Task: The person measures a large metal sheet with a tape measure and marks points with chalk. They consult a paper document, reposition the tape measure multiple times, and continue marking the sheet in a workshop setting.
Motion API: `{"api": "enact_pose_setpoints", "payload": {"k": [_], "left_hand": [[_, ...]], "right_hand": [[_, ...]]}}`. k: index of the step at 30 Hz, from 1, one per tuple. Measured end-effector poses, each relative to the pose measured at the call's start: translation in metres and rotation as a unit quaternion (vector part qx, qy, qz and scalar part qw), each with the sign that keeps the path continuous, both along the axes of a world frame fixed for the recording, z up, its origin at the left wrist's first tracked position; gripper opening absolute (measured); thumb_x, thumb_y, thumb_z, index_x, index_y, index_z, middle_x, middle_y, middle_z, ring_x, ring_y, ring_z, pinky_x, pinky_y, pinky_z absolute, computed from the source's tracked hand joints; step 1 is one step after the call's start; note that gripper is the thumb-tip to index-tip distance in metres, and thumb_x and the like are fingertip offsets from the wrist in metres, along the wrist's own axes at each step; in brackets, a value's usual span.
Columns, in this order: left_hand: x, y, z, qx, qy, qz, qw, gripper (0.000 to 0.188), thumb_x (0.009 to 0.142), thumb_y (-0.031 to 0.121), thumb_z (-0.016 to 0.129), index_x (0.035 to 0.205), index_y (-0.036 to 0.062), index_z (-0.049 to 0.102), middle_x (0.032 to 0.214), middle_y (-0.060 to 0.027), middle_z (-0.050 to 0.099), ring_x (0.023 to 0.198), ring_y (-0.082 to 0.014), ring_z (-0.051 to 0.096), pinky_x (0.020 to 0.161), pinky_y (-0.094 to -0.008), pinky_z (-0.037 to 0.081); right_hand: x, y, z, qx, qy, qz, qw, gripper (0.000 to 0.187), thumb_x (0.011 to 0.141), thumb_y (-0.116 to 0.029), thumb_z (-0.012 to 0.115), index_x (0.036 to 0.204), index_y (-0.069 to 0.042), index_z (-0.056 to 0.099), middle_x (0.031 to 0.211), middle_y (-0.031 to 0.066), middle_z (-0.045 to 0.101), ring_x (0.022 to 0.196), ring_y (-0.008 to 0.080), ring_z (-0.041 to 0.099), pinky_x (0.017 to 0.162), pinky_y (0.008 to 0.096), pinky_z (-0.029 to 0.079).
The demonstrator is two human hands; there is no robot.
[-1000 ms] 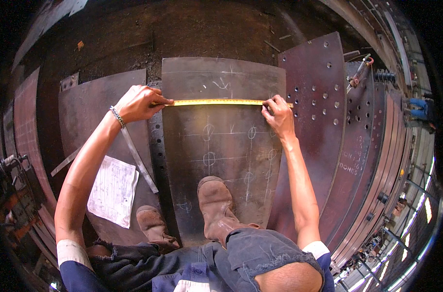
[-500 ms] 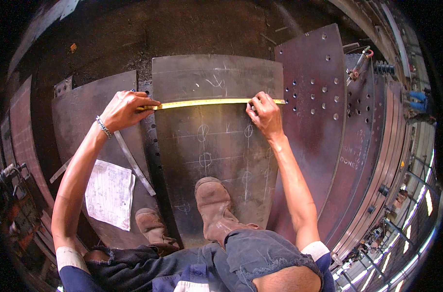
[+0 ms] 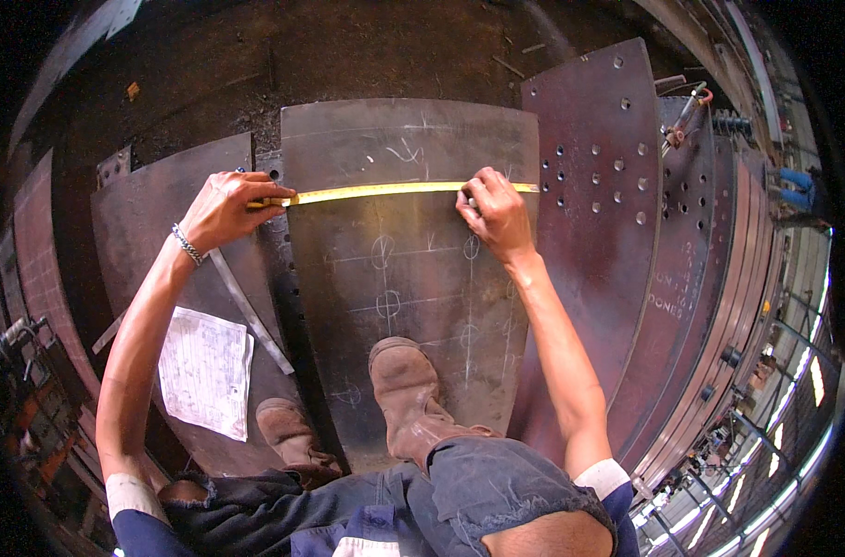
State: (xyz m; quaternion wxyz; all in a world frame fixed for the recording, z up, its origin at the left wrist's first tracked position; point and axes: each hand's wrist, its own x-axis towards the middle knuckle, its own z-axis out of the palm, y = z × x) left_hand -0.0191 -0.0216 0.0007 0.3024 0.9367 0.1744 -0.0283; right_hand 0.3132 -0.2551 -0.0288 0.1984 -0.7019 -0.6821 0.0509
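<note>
A yellow tape measure (image 3: pixel 376 191) stretches across a dark steel plate (image 3: pixel 409 367) marked with pale lines and crossed circles. At the plate's left edge my left hand (image 3: pixel 226 206) is closed on the tape, its fingers pinching the near-left end; a bracelet circles that wrist. My right hand (image 3: pixel 494 212) is closed against the tape near the plate's right edge. Between its fingertips shows a small whitish stub, like a stick of chalk (image 3: pixel 473 202). The tape runs on past this hand to the plate's right edge.
My boot (image 3: pixel 404 385) stands on the marked plate. On the left plate lie a drawing sheet (image 3: pixel 205 371) and a flat metal strip (image 3: pixel 250 311). To the right are reddish plates (image 3: pixel 585 241) with drilled holes and a torch-like tool (image 3: pixel 686 116). Another person's blue-clad legs (image 3: pixel 796 189) show far right.
My right hand has shifted slightly left along the tape and turned a little. The left hand keeps its hold at the plate's left edge. The whole view has shifted slightly.
</note>
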Motion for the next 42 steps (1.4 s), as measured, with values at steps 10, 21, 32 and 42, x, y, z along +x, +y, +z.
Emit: {"api": "enact_pose_setpoints", "payload": {"k": [10, 21, 32, 42], "left_hand": [[0.002, -0.002, -0.001, 0.007, -0.004, -0.007, 1.000, 0.024, 0.085, 0.020, 0.071, 0.108, 0.0151, 0.074, 0.082, -0.0079, 0.066, 0.074, -0.0265, 0.066, 0.066, -0.0393, 0.051], [0.007, -0.005, -0.001, 0.003, -0.006, -0.001, 1.000, 0.025, 0.083, 0.018, 0.072, 0.108, 0.0145, 0.074, 0.083, -0.0081, 0.067, 0.074, -0.0271, 0.067, 0.067, -0.0377, 0.053], [0.003, -0.001, 0.000, 0.008, -0.017, -0.005, 1.000, 0.023, 0.084, 0.018, 0.072, 0.107, 0.0139, 0.075, 0.080, -0.0075, 0.065, 0.072, -0.0261, 0.065, 0.066, -0.0376, 0.052], [0.002, 0.001, -0.001, 0.015, -0.001, -0.017, 1.000, 0.025, 0.084, 0.016, 0.072, 0.109, 0.0129, 0.075, 0.084, -0.0075, 0.067, 0.074, -0.0246, 0.067, 0.067, -0.0366, 0.052]], "right_hand": [[-0.005, 0.002, -0.008, 0.014, 0.021, -0.028, 0.999, 0.019, 0.075, -0.004, 0.071, 0.084, -0.003, 0.055, 0.086, 0.0120, 0.054, 0.083, 0.0304, 0.059, 0.073, 0.0419, 0.051], [0.005, -0.003, -0.008, 0.008, 0.000, -0.040, 0.999, 0.021, 0.073, -0.005, 0.072, 0.084, -0.003, 0.055, 0.087, 0.0118, 0.054, 0.084, 0.0305, 0.059, 0.074, 0.0423, 0.050], [0.011, -0.007, -0.010, -0.009, -0.020, -0.032, 0.999, 0.019, 0.078, -0.009, 0.071, 0.086, -0.003, 0.055, 0.089, 0.0122, 0.053, 0.086, 0.0302, 0.059, 0.077, 0.0418, 0.050], [0.010, -0.005, -0.001, -0.001, -0.034, -0.015, 0.999, 0.022, 0.076, -0.008, 0.073, 0.087, -0.004, 0.054, 0.089, 0.0116, 0.053, 0.086, 0.0293, 0.059, 0.077, 0.0407, 0.050]]}}
